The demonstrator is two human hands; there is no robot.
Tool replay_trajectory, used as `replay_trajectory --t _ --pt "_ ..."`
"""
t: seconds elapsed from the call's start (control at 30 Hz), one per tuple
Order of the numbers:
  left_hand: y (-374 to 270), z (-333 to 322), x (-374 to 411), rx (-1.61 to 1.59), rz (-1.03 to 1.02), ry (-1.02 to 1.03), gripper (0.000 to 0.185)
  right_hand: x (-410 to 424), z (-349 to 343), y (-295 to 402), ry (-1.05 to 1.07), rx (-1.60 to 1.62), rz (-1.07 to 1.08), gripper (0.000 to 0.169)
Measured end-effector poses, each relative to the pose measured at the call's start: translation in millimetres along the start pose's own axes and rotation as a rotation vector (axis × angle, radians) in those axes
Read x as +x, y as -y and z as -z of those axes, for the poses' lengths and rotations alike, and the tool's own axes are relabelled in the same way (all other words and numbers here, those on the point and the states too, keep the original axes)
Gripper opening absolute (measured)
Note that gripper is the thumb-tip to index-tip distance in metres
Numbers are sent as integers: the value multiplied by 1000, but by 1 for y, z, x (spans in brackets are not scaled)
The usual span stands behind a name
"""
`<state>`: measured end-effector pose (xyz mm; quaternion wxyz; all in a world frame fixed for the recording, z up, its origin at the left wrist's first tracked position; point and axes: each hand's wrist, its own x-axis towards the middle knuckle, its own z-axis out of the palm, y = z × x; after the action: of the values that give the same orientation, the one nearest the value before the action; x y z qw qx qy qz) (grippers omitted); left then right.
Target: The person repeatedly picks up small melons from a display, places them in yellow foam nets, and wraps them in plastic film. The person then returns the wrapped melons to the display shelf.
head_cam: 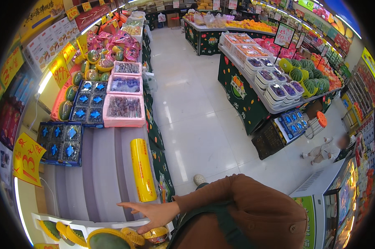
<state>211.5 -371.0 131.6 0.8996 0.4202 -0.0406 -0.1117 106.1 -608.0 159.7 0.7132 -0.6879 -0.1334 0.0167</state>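
Observation:
One hand (153, 214) reaches in a brown sleeve over the front edge of a white foam box (106, 224), fingers spread and apparently holding nothing. Which hand it is looks like my left, judging by the arm coming from the far side of my body. Under and beside it lie mangoes or papayas in yellow foam nets (133, 235) and a large green fruit (108, 241). Just beyond the fingertips a yellow roll of film (143, 169) lies on the grey stepped shelf (103, 174). My right hand is out of view.
Blueberry trays (61, 141) and pink boxes of grapes (124, 110) stand farther along the shelf. Across the tiled aisle is a fruit stand with watermelons (296, 74) and a black crate (268, 140) at its foot. A small child (327, 149) is near a glass-fronted cabinet (339, 199) at the right.

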Motion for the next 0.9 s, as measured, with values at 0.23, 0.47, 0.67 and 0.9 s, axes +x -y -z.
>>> replay_trajectory --t 0.23,0.47,0.67,0.9 --pt "115 -108 -9 -57 541 370 66 -57 90 -28 -308 31 -117 66" --pt "237 -228 -36 555 530 618 78 -156 168 -58 -747 611 -282 59" --pt "266 -238 -20 410 721 614 64 -214 204 -63 -781 1247 -192 73" --pt "283 -245 -9 169 1183 654 70 -183 221 -76 -930 1299 -11 83"
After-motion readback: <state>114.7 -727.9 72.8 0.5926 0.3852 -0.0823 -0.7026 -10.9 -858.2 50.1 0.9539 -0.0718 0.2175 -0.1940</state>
